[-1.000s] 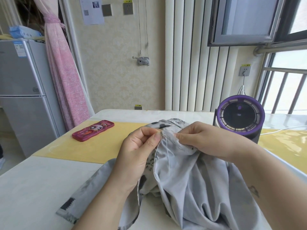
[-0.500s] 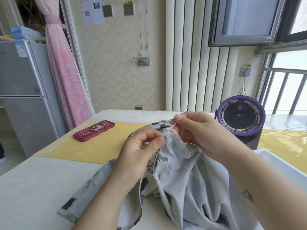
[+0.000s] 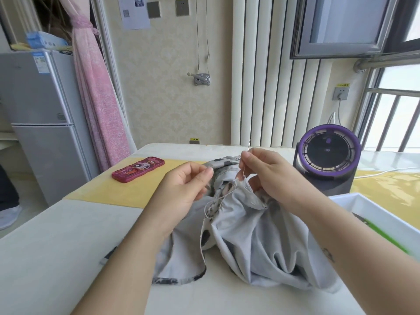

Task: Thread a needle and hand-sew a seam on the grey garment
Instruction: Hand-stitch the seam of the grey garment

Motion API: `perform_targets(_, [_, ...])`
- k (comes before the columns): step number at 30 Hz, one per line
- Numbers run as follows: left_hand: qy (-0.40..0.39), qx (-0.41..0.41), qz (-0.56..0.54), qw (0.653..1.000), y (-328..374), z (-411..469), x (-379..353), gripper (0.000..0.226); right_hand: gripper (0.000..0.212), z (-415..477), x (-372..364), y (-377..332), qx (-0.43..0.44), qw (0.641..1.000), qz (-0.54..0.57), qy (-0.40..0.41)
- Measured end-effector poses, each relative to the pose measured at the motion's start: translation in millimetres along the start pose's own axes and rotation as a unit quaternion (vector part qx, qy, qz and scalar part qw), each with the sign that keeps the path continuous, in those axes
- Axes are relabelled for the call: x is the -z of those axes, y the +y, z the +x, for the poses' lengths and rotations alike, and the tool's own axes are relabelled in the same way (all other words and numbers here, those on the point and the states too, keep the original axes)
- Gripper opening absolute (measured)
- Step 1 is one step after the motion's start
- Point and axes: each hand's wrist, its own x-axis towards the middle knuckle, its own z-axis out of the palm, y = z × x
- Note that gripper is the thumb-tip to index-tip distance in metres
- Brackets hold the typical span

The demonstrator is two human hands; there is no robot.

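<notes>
My right hand point(image 3: 268, 176) has the needle point(image 3: 248, 146) pinched between thumb and forefinger, its upper end standing clear above the knuckles and its lower part running down to the frayed seam edge of the grey garment point(image 3: 250, 235). My left hand point(image 3: 181, 189) closes thumb and forefinger on the patterned fold just left of that seam, though the contact is partly hidden. Below the seam the thread point(image 3: 208, 209) hangs in a slack loop. As I judge it, that loop is the main risk: drawn through fast, it could kink into a knot or catch on the fraying. Too hard a pull could pucker the seam or slip the thread from the eye. The garment lies heaped on the table point(image 3: 56, 258) between my arms, with a red phone case point(image 3: 138, 169) beyond my left hand and a purple fan point(image 3: 329, 155) beyond my right.
</notes>
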Motion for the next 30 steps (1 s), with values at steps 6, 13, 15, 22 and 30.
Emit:
perform_targets(6, [-0.04,0.005,0.129,0.991,-4.0,-38.5,7.9,0.011,0.032,-24.6,-1.3,-5.2,-0.007,1.0,-0.02,-0.002])
perform_targets(13, [-0.012,-0.047,0.212,0.976,6.0,-75.0,-7.1,0.019,0.033,-51.0,-7.9,0.3,-0.007,0.998,-0.062,0.007])
perform_targets(15, [-0.003,-0.076,0.221,0.972,8.7,-82.0,-8.5,0.019,0.032,-56.5,-10.7,-1.0,-0.015,0.998,-0.065,0.006])
perform_targets(22, [-0.013,-0.132,0.341,0.931,3.5,-97.7,-12.6,0.007,0.031,-70.3,-15.5,2.7,-0.02,0.998,-0.06,0.006])
perform_targets(30, [0.013,-0.134,0.419,0.898,-6.2,-99.7,-24.0,0.01,0.032,-80.3,-14.8,12.4,-0.024,0.998,-0.055,0.008])
